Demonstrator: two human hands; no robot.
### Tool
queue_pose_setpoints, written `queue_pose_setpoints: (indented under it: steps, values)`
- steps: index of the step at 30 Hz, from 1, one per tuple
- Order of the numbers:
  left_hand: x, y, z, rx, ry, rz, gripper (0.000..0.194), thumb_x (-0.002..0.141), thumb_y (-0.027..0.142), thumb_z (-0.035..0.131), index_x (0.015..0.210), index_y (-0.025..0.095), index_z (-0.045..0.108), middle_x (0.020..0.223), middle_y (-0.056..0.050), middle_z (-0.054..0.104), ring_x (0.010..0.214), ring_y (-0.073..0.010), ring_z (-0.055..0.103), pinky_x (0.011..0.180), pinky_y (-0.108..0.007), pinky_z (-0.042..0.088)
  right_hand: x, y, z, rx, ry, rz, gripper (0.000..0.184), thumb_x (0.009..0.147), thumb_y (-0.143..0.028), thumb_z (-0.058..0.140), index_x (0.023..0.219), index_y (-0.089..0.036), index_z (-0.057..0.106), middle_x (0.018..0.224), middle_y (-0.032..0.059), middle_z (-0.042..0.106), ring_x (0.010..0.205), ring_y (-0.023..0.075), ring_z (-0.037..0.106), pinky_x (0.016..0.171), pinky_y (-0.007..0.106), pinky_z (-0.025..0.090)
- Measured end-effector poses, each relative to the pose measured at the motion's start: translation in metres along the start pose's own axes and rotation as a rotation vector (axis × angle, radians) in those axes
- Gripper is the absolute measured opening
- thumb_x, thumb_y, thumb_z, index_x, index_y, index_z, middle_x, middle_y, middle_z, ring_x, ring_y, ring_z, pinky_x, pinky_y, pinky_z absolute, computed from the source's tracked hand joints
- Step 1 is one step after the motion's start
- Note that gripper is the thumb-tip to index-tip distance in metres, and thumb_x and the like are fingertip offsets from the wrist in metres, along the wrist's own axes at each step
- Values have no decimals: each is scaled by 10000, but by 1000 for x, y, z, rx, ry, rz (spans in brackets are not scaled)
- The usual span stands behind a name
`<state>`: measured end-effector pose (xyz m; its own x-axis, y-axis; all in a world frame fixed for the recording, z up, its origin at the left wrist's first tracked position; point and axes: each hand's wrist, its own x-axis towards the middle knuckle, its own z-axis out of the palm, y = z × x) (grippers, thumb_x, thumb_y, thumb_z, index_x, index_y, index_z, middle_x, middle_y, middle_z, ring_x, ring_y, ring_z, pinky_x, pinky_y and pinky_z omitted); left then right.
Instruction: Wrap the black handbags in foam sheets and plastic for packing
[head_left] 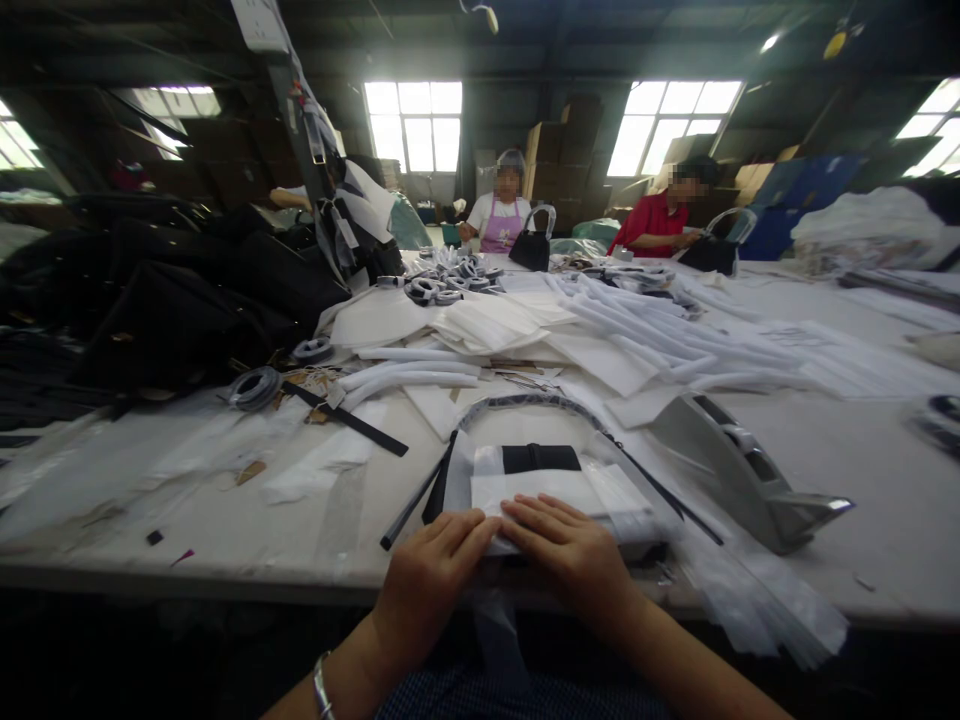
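Note:
A black handbag lies flat at the table's near edge, partly wrapped in white paper and thin clear plastic, its wrapped handle arching away from me. My left hand rests on the paper's near left corner, fingers curled and pressed down on it. My right hand lies flat on the paper beside it, fingers stretched out toward the left hand. A thin black strap runs off the bag's left side.
A grey tape dispenser sits right of the bag. White foam tubes and paper sheets cover the table's middle; tape rolls lie farther back. Black bags are piled left. Two people work at the far side.

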<state>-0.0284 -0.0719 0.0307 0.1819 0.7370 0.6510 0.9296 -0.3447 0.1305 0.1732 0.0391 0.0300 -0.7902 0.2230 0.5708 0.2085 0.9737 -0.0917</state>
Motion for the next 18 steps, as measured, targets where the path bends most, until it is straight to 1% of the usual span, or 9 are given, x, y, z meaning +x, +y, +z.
queue_pose_setpoints:
  steps: [2,4,5,7,9,11,13,16,18]
  values:
    - [2,0,3,19,22,5,280,1040,210,392,1148,166,646,1019,-61,743,873,-197,712,739,-303,590,3,-5,-5,33,-45,22,371,937,-236,594,1306,-199,612,1307,82,675,1177,271,654,995,490,550]
    - [2,1,6,21,35,8,248,1033,220,418,1097,163,651,968,-54,741,825,-195,701,706,-302,581,7,-9,-7,60,-71,59,434,892,-286,632,1311,-177,607,1319,97,665,1199,290,634,1015,506,532]
    - [1,0,8,22,41,12,230,1028,219,436,1083,161,651,954,-53,740,813,-194,696,701,-302,576,8,-11,-6,57,-59,73,447,881,-329,648,1295,-165,617,1304,106,672,1188,300,638,1009,515,533]
    - [-1,0,11,25,57,22,206,1019,208,460,1080,154,649,952,-58,738,811,-196,690,700,-304,569,9,-12,-1,22,17,80,365,907,-328,632,1228,-157,655,1229,104,712,1125,294,670,972,506,552]
    - [-3,-1,12,27,72,33,192,1011,183,474,1082,147,648,955,-62,736,820,-195,686,709,-305,567,8,-12,6,-32,101,54,248,955,-229,569,1167,-166,682,1166,83,742,1061,263,699,939,472,567]
    - [-4,-1,12,21,77,48,173,1002,163,493,1061,152,655,944,-53,735,834,-187,683,733,-298,569,7,-10,12,-73,144,27,237,978,-171,530,1154,-178,689,1147,67,752,1040,239,709,933,441,566]
    - [-5,-1,11,11,86,63,163,997,145,504,1033,160,662,935,-38,736,878,-181,684,834,-316,571,5,-10,14,-95,147,21,236,989,-179,525,1162,-178,686,1154,65,751,1046,232,708,939,426,558]
    - [-4,-3,10,3,113,77,172,996,134,504,1006,165,673,996,-40,741,1041,-205,672,1038,-413,504,7,-11,15,-112,151,33,234,997,-173,510,1148,-173,689,1143,63,755,1033,222,711,944,408,548]
    - [-4,-6,10,-26,96,95,171,996,137,508,972,165,676,1082,-54,737,1123,-212,655,1084,-423,479,9,-12,16,-114,152,43,236,1003,-173,497,1140,-168,689,1138,68,755,1024,217,712,948,401,540]
